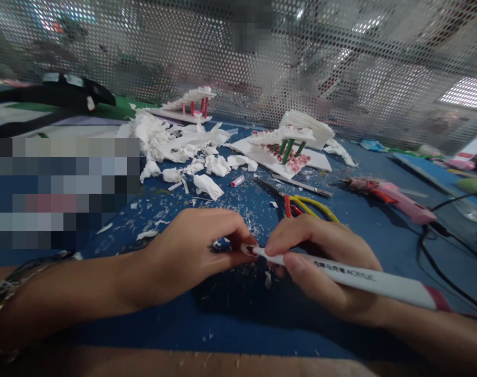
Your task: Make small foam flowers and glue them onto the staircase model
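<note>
Between the thumb and fingers of my left hand [191, 254] is a small pale piece [246, 249] with dark red colour on it. What kind of piece it is, I cannot make out. My right hand [328, 251] grips a white acrylic marker [364, 280] with a dark red end band, its tip meeting the small piece. Just beyond my hands lie pliers [320, 207] with red and yellow handles, partly covered by my right hand. A short white-and-pink marker cap [237, 180] rests on the blue table surface [238, 319].
Torn white scraps [155, 136] pile up at back left. A small white stair model [197, 97] has red posts; another stair model [287, 136] has green posts. A slim metal tool [307, 186], a pink glue gun [399, 199] and its black cable [446, 277] lie rightward. Perforated metal [207, 57] stands behind.
</note>
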Tool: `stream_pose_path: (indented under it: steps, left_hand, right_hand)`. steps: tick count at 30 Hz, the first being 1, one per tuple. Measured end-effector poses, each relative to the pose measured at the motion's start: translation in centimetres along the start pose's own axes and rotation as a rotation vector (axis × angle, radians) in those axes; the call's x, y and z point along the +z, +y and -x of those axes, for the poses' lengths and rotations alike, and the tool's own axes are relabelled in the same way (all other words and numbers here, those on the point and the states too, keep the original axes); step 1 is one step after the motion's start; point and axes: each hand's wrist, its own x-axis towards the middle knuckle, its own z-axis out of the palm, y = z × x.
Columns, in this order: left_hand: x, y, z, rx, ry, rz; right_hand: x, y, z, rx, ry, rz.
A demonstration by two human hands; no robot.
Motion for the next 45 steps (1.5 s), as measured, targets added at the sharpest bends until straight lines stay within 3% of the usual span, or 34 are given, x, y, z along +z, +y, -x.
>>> stream_pose_path:
  steps: [19,31,45]
  left_hand:
    - [0.04,0.11,0.14,0.003,-0.001,0.008]
    - [0.16,0.06,0.28,0.001,0.000,0.035]
    - [-0.05,0.30,-0.30,0.006,-0.034,0.133]
  right_hand:
    - [-0.17,-0.33,-0.03,0.035,0.030,0.049]
    - [-0.05,0.00,0.25,-0.076,0.035,0.064]
    - [0.17,-0.43,0.18,0.011,0.084,-0.021]
